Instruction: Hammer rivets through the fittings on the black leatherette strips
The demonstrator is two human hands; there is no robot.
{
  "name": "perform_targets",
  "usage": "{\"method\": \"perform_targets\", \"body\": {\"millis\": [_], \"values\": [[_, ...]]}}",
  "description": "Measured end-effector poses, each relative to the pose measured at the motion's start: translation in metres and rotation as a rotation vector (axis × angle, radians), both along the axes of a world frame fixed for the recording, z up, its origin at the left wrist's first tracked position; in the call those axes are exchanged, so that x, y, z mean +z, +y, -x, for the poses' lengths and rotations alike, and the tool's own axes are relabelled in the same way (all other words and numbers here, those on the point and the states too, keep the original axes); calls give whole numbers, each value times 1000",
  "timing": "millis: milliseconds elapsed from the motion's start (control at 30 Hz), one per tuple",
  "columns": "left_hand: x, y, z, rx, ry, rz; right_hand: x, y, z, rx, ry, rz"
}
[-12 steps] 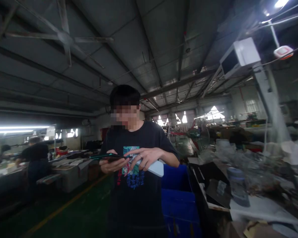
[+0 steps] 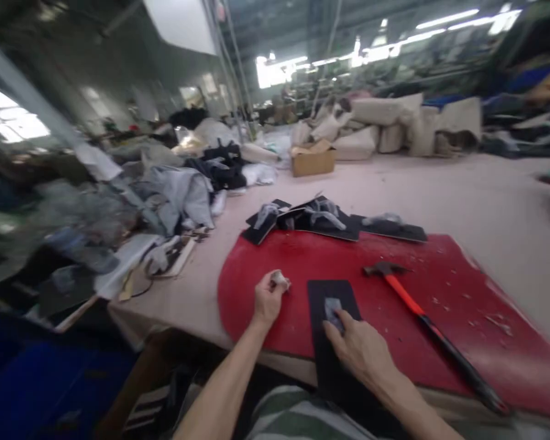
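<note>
A red flat mat (image 2: 266, 260) lies on the pale cloth-covered bench (image 2: 440, 189) in a dim, cluttered workshop. An open brown cardboard box (image 2: 313, 163) stands behind — its contents I cannot make out. The left hand (image 2: 268, 299) pinches a small whitish crumpled piece (image 2: 279, 280) over the mat; the right (image 2: 357, 342) grips a translucent grey strip (image 2: 332, 310) on a black rectangular panel (image 2: 332, 366), left of an orange-and-black-handled hammer (image 2: 433, 330).
</note>
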State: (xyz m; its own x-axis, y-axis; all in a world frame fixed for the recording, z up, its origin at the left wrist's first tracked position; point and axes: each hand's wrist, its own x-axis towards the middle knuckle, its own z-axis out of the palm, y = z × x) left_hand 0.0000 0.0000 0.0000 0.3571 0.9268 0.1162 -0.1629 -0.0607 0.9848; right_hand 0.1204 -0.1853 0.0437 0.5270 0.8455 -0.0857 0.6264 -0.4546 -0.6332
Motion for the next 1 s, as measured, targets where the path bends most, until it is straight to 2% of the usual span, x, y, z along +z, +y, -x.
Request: {"method": "perform_targets", "body": {"millis": [33, 100, 200, 267, 433, 567, 767, 1000], "values": [[-5, -9, -14, -66, 10, 9, -6, -16, -1, -62, -110, 95], [0, -17, -27, -151, 18, -22, -12, -23, 5, -95, -250, 170], [16, -19, -41, -232, -16, -53, -16, -11, 13, -120, -262, 98], [20, -22, -55, -273, -53, -28, -18, -6, 13, -125, -261, 41], [2, -36, -85, -351, -69, 56, -30, -9, 6, -92, -257, -86], [-7, -39, -86, -375, -39, 52, -34, -9, 12, -116, -286, -124], [-6, -34, -84, -415, -17, 55, -36, -1, 21, -154, -307, -154], [-8, -34, -84, -427, -22, 53, -40, 1, 17, -145, -279, -180]]}}
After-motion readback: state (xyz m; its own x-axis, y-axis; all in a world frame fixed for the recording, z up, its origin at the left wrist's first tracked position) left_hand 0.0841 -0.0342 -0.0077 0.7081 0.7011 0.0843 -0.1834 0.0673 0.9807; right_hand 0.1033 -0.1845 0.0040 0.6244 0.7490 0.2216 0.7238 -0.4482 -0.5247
